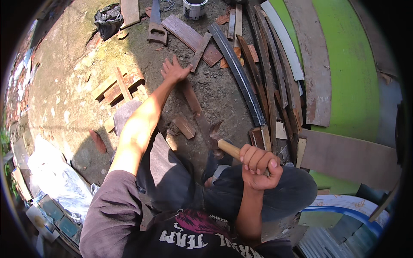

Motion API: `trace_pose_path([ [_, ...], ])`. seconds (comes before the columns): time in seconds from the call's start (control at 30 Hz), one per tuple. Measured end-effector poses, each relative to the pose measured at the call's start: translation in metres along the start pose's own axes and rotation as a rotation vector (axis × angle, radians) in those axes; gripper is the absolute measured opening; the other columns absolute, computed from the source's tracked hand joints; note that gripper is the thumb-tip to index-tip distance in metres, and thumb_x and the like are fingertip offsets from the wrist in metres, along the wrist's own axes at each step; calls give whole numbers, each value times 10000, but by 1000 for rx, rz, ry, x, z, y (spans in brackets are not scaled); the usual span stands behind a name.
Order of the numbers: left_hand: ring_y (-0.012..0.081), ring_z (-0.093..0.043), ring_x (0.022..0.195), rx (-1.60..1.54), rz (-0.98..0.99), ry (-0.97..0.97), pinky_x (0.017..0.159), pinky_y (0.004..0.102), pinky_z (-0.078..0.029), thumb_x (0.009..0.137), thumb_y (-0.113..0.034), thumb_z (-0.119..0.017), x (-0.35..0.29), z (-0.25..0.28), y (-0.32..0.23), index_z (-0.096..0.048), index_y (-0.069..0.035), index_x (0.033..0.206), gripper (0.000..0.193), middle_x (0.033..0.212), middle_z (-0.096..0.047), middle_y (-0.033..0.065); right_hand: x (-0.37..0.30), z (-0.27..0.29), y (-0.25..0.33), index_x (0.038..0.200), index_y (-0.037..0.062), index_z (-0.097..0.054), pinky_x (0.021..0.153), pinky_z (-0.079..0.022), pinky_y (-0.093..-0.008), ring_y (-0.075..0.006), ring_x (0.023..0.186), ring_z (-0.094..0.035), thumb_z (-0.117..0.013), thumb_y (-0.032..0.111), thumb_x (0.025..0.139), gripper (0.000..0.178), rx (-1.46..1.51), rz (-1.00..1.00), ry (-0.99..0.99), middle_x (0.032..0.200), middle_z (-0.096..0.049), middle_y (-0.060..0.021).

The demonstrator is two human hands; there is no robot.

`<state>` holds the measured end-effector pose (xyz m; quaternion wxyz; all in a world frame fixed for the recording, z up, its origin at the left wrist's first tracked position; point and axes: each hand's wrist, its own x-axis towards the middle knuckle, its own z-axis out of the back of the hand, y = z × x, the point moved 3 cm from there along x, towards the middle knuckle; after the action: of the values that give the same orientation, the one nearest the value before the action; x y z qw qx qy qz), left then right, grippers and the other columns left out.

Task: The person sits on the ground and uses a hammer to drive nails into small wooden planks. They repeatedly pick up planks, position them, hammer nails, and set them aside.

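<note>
My right hand [259, 165] is wrapped around the wooden handle of a hammer [229, 149], above my bent right leg. The rusty metal head points left, over the lower end of a narrow brown board [191, 99] on the ground. At that board's upper end, my left hand [174, 71] reaches forward with its fingers spread, holding nothing. Its palm hides part of the wood, so how firmly it presses is unclear. By the thumb lies a short wooden strip [200, 52], crossing a wider reddish plank [185, 34]. A small wood block [184, 126] sits left of the hammer head.
A handsaw [157, 30], a black plastic bag [108, 20] and a white bucket [195, 9] stand farther off. Long planks [266, 64] are heaped on the right, beside green panels [348, 56]. Joined wood pieces [122, 84] lie left, with white plastic sheeting [58, 176] nearer me.
</note>
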<state>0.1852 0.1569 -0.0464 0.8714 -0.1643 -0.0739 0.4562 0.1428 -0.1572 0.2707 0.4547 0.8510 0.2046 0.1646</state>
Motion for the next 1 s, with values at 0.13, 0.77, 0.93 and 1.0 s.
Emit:
trace_pose_path([
  [0.13, 388, -616, 1155, -435, 19, 480, 957, 436, -499, 827, -358, -683, 7, 36, 6, -617, -53, 1239, 517, 1244, -632, 250, 6, -8, 54, 579, 121, -388, 607, -388, -388, -184, 472, -385, -350, 237, 940, 381, -90, 5, -11, 509, -417, -43],
  [0.77, 271, -600, 1155, 441, -718, 558, 817, 427, -564, 895, -175, -577, -106, 22, 57, -732, -73, 1044, 237, 1166, -632, 102, 64, -35, 125, 552, 77, -383, 526, -367, -344, -186, 458, -360, -373, 180, 913, 376, -378, -138, 97, 477, -384, -90],
  [0.93, 324, -720, 996, 460, -366, 925, 865, 461, -562, 845, -278, -650, -41, 82, 14, -725, -61, 1089, 335, 1122, -725, 166, 62, -34, 127, 562, 66, -395, 514, -359, -338, -179, 457, -360, -377, 185, 931, 388, -369, -181, 83, 477, -382, -92],
  [1.0, 401, -688, 981, 125, -275, 321, 845, 503, -556, 884, -324, -616, 16, 132, -7, -561, 2, 1160, 430, 1029, -702, 209, 62, -32, 128, 563, 66, -394, 514, -357, -334, -175, 461, -360, -375, 182, 939, 394, -391, -165, 63, 483, -385, -91],
])
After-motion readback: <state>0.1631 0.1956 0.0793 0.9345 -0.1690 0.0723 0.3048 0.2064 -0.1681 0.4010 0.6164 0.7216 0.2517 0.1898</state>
